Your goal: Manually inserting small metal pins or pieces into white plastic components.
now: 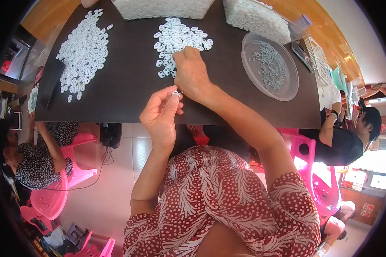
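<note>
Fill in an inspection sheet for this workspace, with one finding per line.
Surface: dark tabletop, bare between the piles.
Job's things: left pile and middle pile of white pieces; grey screws in a round clear tray.
Clutter: long dark object beside the left pile; white perforated basket.
Hands: left hand pinches a white piece; right hand at the middle pile, fingertips hidden.
Cables: dark cable below table, left.
Surroundings: pink chair; seated people either side.

On your left, you've got a glossy pink plastic chair (51, 198), a person in black-and-white patterned clothes (36, 171). Your right: a person in a black top (345, 147), white perforated plastic basket (317, 58), dark flat rectangular device (302, 56).
</note>
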The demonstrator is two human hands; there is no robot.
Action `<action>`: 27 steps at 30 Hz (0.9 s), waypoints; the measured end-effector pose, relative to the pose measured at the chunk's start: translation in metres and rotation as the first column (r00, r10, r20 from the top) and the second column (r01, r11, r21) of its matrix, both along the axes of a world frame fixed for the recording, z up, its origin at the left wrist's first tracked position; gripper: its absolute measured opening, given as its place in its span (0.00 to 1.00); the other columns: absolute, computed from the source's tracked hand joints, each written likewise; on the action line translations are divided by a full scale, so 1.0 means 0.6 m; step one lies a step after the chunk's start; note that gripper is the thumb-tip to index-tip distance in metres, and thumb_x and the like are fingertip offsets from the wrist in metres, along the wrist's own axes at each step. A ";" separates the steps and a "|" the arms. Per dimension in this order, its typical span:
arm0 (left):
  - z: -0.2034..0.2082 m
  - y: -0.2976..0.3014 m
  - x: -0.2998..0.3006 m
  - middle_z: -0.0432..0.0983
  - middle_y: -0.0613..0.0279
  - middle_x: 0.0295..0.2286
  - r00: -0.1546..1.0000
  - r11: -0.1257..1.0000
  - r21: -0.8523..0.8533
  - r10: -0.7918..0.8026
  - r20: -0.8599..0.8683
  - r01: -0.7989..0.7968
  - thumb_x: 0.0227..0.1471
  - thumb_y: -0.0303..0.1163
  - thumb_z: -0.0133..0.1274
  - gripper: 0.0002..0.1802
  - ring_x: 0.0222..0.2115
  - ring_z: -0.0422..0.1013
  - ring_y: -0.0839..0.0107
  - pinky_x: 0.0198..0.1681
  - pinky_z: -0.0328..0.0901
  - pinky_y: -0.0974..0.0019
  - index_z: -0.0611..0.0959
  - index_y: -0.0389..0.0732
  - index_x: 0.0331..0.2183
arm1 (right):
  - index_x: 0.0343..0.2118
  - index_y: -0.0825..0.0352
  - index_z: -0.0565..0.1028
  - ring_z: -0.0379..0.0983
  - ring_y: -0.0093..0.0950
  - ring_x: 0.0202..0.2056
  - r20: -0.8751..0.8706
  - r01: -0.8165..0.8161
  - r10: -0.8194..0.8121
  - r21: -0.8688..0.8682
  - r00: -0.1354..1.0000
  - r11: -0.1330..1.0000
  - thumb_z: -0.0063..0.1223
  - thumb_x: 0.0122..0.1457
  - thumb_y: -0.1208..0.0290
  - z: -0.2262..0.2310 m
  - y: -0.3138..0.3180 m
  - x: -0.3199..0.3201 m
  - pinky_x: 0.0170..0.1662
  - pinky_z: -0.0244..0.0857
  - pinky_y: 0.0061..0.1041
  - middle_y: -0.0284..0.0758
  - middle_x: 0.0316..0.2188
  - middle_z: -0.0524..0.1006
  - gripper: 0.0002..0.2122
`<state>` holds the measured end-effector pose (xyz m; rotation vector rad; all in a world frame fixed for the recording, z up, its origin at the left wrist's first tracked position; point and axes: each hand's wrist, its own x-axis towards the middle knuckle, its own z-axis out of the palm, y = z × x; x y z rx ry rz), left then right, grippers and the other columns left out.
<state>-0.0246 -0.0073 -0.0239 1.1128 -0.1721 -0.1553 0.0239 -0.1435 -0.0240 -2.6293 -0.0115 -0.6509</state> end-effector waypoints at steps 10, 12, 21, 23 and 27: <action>-0.002 0.012 0.011 0.76 0.58 0.28 1.000 1.000 -0.015 0.024 -0.005 -0.024 0.52 0.22 0.53 0.10 0.23 0.70 0.77 0.26 0.66 0.75 0.78 0.30 0.38 | 0.26 0.73 0.72 0.64 0.46 0.38 0.056 -0.079 0.075 0.060 0.996 0.995 0.49 0.37 0.84 -0.005 0.003 0.022 0.37 0.63 0.41 0.48 0.32 0.68 0.09; 0.000 0.009 0.009 0.76 0.57 0.27 0.999 0.999 -0.013 0.035 -0.010 -0.035 0.52 0.22 0.53 0.10 0.22 0.70 0.76 0.25 0.66 0.74 0.78 0.30 0.38 | 0.29 0.69 0.76 0.67 0.44 0.34 0.099 -0.034 0.029 0.041 0.995 0.999 0.47 0.45 0.83 0.000 -0.008 0.035 0.37 0.62 0.38 0.43 0.26 0.71 0.09; 0.011 -0.006 0.009 0.76 0.57 0.26 0.997 0.998 -0.054 -0.034 -0.075 0.030 0.51 0.21 0.53 0.09 0.22 0.70 0.76 0.25 0.66 0.75 0.79 0.29 0.37 | 0.34 0.59 0.80 0.65 0.38 0.42 0.192 -0.223 0.253 -0.164 0.948 0.961 0.59 0.46 0.64 0.030 -0.046 0.152 0.47 0.59 0.34 0.38 0.40 0.75 0.11; 0.012 -0.009 0.009 0.76 0.57 0.27 0.994 0.998 -0.055 -0.044 -0.097 0.039 0.51 0.21 0.53 0.09 0.22 0.70 0.77 0.25 0.66 0.75 0.79 0.29 0.37 | 0.33 0.56 0.81 0.64 0.37 0.44 0.086 -0.260 0.291 -0.261 0.953 0.930 0.59 0.46 0.62 0.026 -0.047 0.157 0.49 0.57 0.37 0.36 0.41 0.75 0.11; 0.008 -0.007 0.010 0.76 0.57 0.27 0.995 0.998 -0.055 -0.045 -0.089 0.040 0.51 0.21 0.53 0.09 0.23 0.70 0.77 0.25 0.65 0.76 0.79 0.30 0.37 | 0.30 0.57 0.81 0.64 0.36 0.43 -0.024 -0.295 0.297 -0.216 0.955 0.931 0.58 0.47 0.64 0.019 -0.063 0.141 0.46 0.57 0.34 0.34 0.39 0.76 0.08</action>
